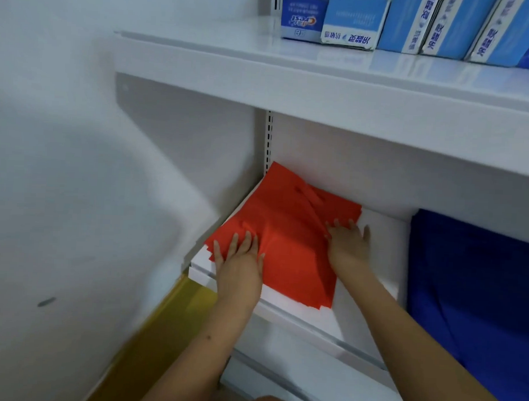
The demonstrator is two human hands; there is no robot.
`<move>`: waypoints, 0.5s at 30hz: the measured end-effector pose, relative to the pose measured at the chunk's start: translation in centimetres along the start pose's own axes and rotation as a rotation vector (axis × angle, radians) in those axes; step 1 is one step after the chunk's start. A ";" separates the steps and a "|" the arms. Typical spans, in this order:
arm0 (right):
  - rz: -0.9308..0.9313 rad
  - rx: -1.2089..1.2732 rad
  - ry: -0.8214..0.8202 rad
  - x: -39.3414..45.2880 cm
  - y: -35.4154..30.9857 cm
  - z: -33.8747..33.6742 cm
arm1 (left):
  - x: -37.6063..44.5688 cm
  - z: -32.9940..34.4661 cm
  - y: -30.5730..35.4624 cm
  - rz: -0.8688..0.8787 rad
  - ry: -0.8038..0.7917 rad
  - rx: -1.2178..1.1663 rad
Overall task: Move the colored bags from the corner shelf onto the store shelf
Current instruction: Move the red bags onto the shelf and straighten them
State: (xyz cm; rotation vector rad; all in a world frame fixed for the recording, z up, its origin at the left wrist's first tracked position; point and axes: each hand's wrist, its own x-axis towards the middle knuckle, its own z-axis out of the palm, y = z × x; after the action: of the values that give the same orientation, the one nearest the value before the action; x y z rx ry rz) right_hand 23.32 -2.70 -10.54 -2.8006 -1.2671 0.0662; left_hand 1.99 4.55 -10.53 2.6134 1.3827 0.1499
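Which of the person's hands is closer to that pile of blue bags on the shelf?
The right hand. It rests at the red bags' right edge, with bare white shelf between it and the blue bags. The left hand presses the red stack's left side, farther away.

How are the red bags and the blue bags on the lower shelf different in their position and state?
The red bags lie at the shelf's left end; the blue bags sit at its right, partly cut off by the picture's edge. The left hand and right hand press flat on the red bags; nothing touches the blue bags. Both piles lie on the same white shelf.
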 end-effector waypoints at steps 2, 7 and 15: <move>0.032 0.090 -0.001 -0.2 0.0 0.1 | -0.1 -0.3 0.1 0.000 -0.006 -0.053; 0.013 0.552 0.145 -2.3 1.6 -1.4 | -1.3 -2.5 0.5 0.068 0.104 -0.327; 0.191 0.898 0.325 -9.3 7.1 -7.6 | -3.8 -4.5 7.2 0.210 0.192 -0.718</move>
State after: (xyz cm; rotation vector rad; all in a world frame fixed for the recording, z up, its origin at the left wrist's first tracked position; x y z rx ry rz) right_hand 22.95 -14.69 -3.44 -2.0243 -0.6474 0.1405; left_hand 4.93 -2.08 -4.63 2.1458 0.8615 0.7831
